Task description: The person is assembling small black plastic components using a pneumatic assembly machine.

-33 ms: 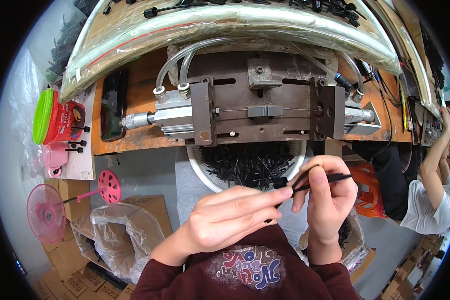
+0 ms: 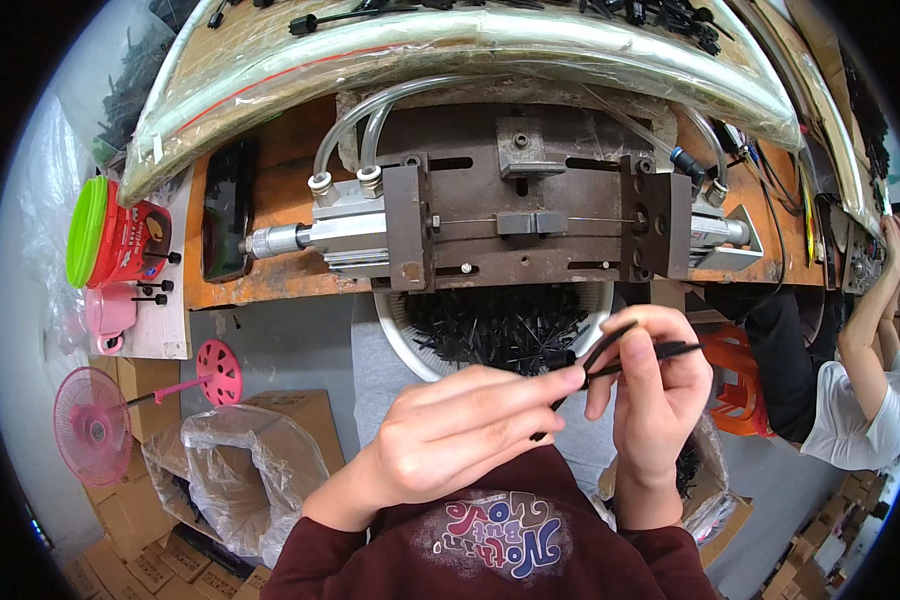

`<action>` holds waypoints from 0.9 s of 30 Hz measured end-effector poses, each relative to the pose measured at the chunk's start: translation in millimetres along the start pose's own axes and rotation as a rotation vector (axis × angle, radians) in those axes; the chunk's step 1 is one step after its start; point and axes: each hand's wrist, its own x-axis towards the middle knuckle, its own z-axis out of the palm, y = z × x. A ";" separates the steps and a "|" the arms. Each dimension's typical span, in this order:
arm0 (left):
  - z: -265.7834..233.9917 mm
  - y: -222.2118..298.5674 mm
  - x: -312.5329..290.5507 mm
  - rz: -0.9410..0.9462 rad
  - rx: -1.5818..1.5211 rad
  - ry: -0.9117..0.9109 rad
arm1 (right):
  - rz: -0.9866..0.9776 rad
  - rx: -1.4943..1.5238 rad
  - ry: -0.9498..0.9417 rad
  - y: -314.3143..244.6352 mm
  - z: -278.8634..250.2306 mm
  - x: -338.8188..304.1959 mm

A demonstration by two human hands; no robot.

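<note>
My left hand (image 2: 460,430) is closed, thumb and fingers pinching thin black plastic sticks (image 2: 607,347). A black end (image 2: 538,437) of one pokes out below its fingers. To its right, my right hand (image 2: 660,390) is closed on the same sticks, and one textured tip (image 2: 678,349) passes between its fingers. The sticks cross in a V between the two hands; their exact kind is not clear. Just beyond the hands, a white basin (image 2: 398,345) holds a heap of similar black pieces (image 2: 495,325).
A brown metal fixture (image 2: 490,255) with air cylinders (image 2: 350,235) and clear hoses (image 2: 375,115) spans the wooden bench. At left are a red tub (image 2: 135,245), pink cup (image 2: 110,310), pink fan (image 2: 93,425) and lined box (image 2: 235,460). Another person (image 2: 855,400) works at right.
One black stick's upper end now stands up more plainly beside my right fingertips. My right hand has shifted very slightly; my left hand is nearly still.
</note>
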 end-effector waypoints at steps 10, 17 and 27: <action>21.0 -34.8 17.5 -0.004 0.569 0.114 | 0.087 0.108 -0.055 14.0 -13.5 2.9; 24.2 -37.7 30.7 0.034 0.743 0.071 | 0.149 0.100 -0.079 6.5 -16.4 1.3; 25.6 -36.4 31.2 -0.007 0.741 0.065 | 0.269 0.163 -0.029 0.0 -23.4 3.5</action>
